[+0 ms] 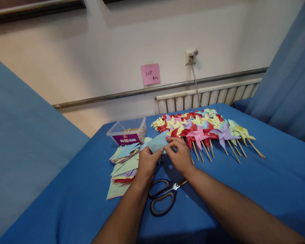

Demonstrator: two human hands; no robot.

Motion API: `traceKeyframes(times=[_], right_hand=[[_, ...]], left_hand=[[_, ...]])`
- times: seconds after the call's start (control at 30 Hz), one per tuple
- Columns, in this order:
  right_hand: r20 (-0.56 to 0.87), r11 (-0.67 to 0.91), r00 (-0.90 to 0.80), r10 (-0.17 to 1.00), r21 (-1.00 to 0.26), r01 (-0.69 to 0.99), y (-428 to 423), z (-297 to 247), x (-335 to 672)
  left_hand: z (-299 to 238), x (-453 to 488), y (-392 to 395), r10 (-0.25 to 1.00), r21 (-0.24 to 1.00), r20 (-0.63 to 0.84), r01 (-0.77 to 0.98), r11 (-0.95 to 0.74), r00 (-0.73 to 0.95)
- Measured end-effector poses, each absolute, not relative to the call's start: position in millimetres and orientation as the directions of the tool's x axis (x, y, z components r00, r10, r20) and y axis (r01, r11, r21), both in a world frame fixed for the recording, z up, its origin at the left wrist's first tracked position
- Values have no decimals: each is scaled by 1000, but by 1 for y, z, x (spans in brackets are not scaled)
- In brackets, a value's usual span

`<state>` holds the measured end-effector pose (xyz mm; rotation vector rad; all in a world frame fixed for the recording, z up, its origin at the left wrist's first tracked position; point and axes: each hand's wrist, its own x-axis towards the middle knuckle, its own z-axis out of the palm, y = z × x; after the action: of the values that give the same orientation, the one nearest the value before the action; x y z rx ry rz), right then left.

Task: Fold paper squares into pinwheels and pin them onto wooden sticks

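Blue paper (159, 139): being held up between both hands, above the desk, just in front of the pinwheels; folds are not showing clearly.
Left hand (146, 161): gripping the paper's lower left part, thumb lying on top, fingers narrow around it.
Right hand (180, 156): pinching the paper's right side between thumb and finger; thumbs are sitting near each other.
Scissors (176, 185): lying on the desk below the hands, dark handles facing the person, blade end running up toward the right forearm, tips hidden.
Paper stack (122, 170): lying left of the left hand, green, yellow, blue, purple and red sheets overlapping unevenly.
Plastic box (143, 129): standing behind the stack, clear walls, purple label facing front, thin sticks (131, 129) resting inside.
Pinwheels (199, 135): lying bunched behind and right of the hands, red, pink, purple, yellow and blue, front sticks pointing toward the person.
Desk (244, 183): carrying everything, blue-covered.
Wall (112, 61): bearing a pink note (150, 74), a socket (190, 58) and a rail (117, 97); a radiator (205, 100) is showing below.
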<state>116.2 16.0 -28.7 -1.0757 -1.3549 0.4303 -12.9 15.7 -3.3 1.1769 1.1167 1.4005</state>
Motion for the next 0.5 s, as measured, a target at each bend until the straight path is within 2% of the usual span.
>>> traceKeyframes(times=[0.5], right_hand=[[539,474,239,808,-835,281,18,-31,115]], left_hand=[[-6,-13,17,991,989,119,-79,-124,-64]])
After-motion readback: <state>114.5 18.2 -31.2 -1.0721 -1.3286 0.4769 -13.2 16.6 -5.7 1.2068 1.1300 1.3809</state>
